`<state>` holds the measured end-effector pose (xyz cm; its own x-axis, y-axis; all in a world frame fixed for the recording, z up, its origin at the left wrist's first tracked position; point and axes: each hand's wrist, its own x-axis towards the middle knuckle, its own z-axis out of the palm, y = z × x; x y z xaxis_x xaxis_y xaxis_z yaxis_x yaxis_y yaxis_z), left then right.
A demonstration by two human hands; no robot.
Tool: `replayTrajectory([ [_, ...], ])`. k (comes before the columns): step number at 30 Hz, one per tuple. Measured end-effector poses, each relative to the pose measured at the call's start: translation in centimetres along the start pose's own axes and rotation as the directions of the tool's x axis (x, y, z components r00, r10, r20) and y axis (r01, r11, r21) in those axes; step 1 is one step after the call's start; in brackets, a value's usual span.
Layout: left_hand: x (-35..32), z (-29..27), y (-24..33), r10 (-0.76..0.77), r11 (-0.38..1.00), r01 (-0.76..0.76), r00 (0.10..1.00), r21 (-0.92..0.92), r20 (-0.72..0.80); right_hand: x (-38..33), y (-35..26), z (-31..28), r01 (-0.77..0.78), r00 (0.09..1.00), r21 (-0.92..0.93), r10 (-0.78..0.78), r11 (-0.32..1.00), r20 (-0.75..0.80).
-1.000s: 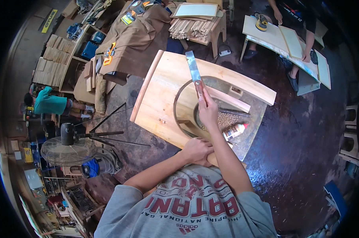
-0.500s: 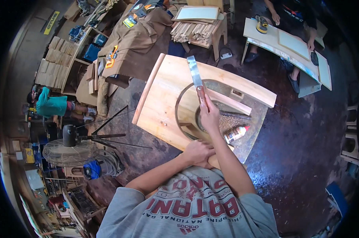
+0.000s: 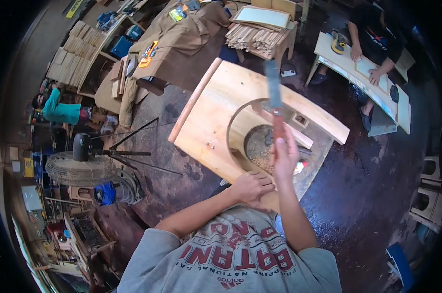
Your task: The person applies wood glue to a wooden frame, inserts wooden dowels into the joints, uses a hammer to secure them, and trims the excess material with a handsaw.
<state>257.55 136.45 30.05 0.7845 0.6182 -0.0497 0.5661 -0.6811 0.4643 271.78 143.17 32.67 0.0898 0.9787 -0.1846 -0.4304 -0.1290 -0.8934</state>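
Observation:
In my right hand (image 3: 284,158) is a flat-bladed knife (image 3: 278,127) with a riveted reddish-brown handle, its long blunt steel blade pointing away from me and blurred. The blade stands over a pale wooden panel (image 3: 209,112) with a large curved cutout. My left hand (image 3: 252,188) is closed over the panel's near curved edge, thumb side hidden. Inside the cutout, a rounded inner wooden rim surrounds small brown chips (image 3: 263,162). Just past my right hand shows the red tip (image 3: 300,168) of a bottle, mostly covered. A small square hole (image 3: 300,118) pierces the wood at right.
At far right, a person works on a thin board at a low table (image 3: 350,68) with a yellow sander (image 3: 338,45). Stacked wood strips (image 3: 257,39) stand at the back. A pedestal fan (image 3: 80,166) is on the left, and another person in green (image 3: 65,110) is beyond it.
My right hand and the knife have moved right and nearer, and the blade has tilted more upright. The bottle is now mostly hidden. The far person's hands have shifted along the board.

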Motion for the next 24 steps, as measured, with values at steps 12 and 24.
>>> replayTrajectory([
  [12,-3.1,-2.3,9.5,0.18,0.963,-0.257,0.833,-0.078,-0.523,-21.5,7.3,5.7,0.046,0.995,-0.541,0.01,0.84,0.1],
  [24,0.4,4.4,6.6,-0.02,0.989,0.018,1.0,0.146,0.01,-25.6,19.2,11.2,-0.005,0.993,-0.296,-0.032,0.955,-0.118],
])
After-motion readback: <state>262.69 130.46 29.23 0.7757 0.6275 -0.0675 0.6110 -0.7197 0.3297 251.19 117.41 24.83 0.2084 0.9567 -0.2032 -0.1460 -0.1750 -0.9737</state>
